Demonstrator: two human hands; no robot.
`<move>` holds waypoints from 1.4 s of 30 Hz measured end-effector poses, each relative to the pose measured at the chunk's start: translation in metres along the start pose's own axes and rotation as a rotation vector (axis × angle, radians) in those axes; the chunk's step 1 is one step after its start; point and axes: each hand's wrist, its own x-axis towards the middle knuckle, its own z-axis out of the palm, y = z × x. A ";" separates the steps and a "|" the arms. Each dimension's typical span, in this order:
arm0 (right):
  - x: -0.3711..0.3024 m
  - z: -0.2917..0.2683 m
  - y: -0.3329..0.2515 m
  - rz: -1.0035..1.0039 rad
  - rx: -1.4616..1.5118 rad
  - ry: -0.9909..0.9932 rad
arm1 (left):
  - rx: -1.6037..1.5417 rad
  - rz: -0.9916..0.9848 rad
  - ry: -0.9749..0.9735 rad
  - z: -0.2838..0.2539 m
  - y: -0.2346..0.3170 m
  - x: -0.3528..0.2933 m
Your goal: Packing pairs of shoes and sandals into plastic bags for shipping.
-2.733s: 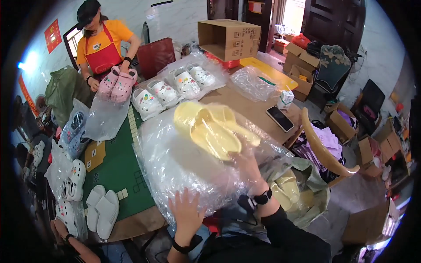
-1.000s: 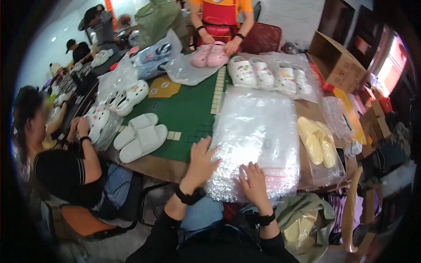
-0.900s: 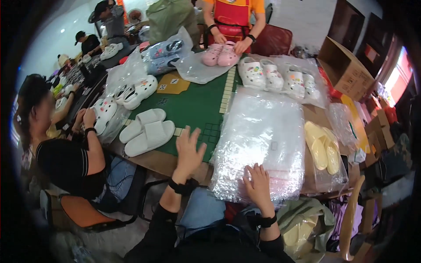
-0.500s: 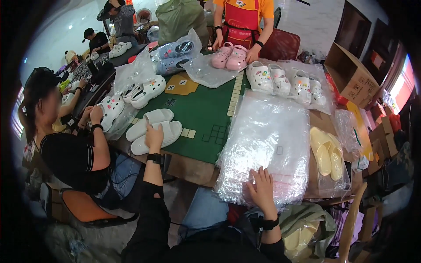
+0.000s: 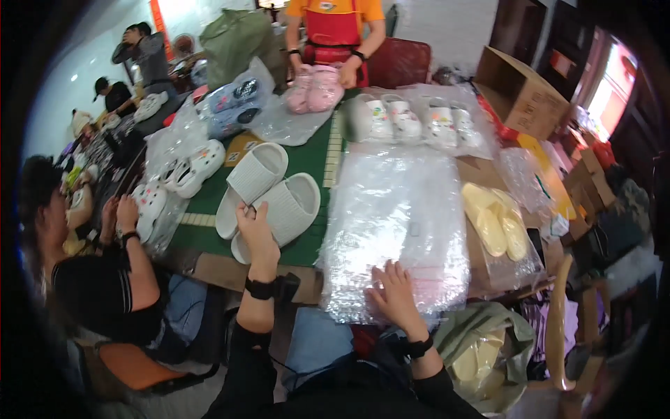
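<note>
My left hand [image 5: 256, 234] grips a pair of pale grey slide slippers [image 5: 292, 208], fingers pinched where the two meet. The slippers are tilted, toes toward me, over the green table mat [image 5: 299, 155]. Resting on a stack of transparent plastic bags [image 5: 391, 202], my right hand [image 5: 395, 297] has its fingers spread and holds nothing. Right of the stack, a pair of yellow slippers [image 5: 494, 220] lies on a plastic bag.
Across the table, a person in a red apron [image 5: 333, 38] holds pink clogs [image 5: 314, 89]. Bagged white clogs [image 5: 377, 119] lie beyond the stack. At left, another person handles white clogs [image 5: 149, 207]. An open cardboard box [image 5: 522, 91] stands at the far right.
My left hand has raised the grey slippers and tipped them up from their flatter position. My right hand stays on the bags. The whole view has shifted, moving the table leftward in the picture.
</note>
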 end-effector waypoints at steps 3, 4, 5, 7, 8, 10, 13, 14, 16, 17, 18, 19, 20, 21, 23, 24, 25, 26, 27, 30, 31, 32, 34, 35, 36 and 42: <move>0.001 0.006 0.006 0.005 -0.002 0.009 | -0.126 -0.145 -0.224 0.034 0.005 -0.043; 0.001 0.007 0.006 -0.029 -0.008 0.011 | -0.158 -0.219 -0.344 0.045 0.008 -0.059; 0.000 0.005 0.003 -0.016 0.011 0.036 | -0.291 -0.274 -0.412 0.061 0.015 -0.077; -0.002 0.011 0.008 0.008 -0.027 0.025 | -0.450 -0.400 -0.479 0.082 0.021 -0.107; -0.003 0.015 0.013 0.013 -0.061 -0.006 | -0.448 -0.422 -0.501 0.095 0.019 -0.119; -0.001 0.008 0.010 -0.020 -0.029 0.001 | -0.612 -0.463 -0.408 0.111 0.018 -0.145; -0.009 0.003 0.005 -0.063 0.314 0.198 | -0.633 -0.490 -0.568 0.133 -0.007 -0.152; -0.010 0.006 0.005 -0.045 0.311 0.204 | -0.596 -0.538 -0.585 0.138 -0.014 -0.155; -0.004 0.004 0.004 0.010 0.316 0.087 | -0.354 -0.497 -0.728 0.136 -0.021 -0.154; -0.005 0.001 0.004 0.019 0.279 -0.049 | -0.200 -0.651 -0.751 0.128 -0.020 -0.155; -0.004 0.004 0.005 0.032 0.277 -0.055 | -0.047 -0.803 -0.769 0.127 -0.012 -0.158; -0.003 0.012 0.006 0.026 0.251 -0.050 | -0.041 -0.723 -0.898 0.128 0.006 -0.166; -0.004 0.023 0.009 0.020 0.224 -0.050 | 0.017 -0.557 -1.011 0.129 0.036 -0.180; -0.004 0.048 0.029 -0.027 0.142 0.044 | 0.069 -0.391 -1.128 0.131 0.062 -0.195; -0.006 0.044 0.016 -0.007 0.104 0.036 | -0.265 0.195 -1.297 0.111 0.094 -0.196; -0.007 0.035 0.016 0.059 0.040 0.067 | -0.269 0.162 -1.276 0.105 0.117 -0.214; -0.003 0.025 0.014 -0.024 0.042 0.103 | -0.282 -0.087 -0.990 0.099 0.153 -0.241; 0.000 0.024 0.008 -0.021 0.081 0.072 | -0.285 -0.304 -0.669 0.091 0.172 -0.257; 0.000 0.017 0.005 -0.001 0.112 0.018 | -0.269 -0.307 -0.631 0.086 0.177 -0.259; 0.002 0.010 0.006 -0.017 0.071 0.079 | -0.246 -0.305 -0.583 0.100 0.174 -0.257; 0.001 0.013 0.009 -0.038 0.033 0.065 | -0.242 -0.302 -0.577 0.101 0.174 -0.256; 0.000 0.017 0.010 -0.046 0.040 0.052 | -0.240 -0.298 -0.574 0.097 0.175 -0.256; -0.001 0.018 0.009 -0.002 0.063 0.015 | -0.244 -0.291 -0.582 0.091 0.179 -0.251; -0.003 0.017 0.009 0.008 0.062 0.013 | -0.248 -0.287 -0.590 0.090 0.180 -0.249; -0.004 0.015 0.007 0.008 0.063 0.011 | -0.251 -0.286 -0.601 0.087 0.184 -0.251; -0.004 0.012 0.006 -0.025 0.081 0.033 | -0.279 -0.288 -0.683 0.086 0.186 -0.247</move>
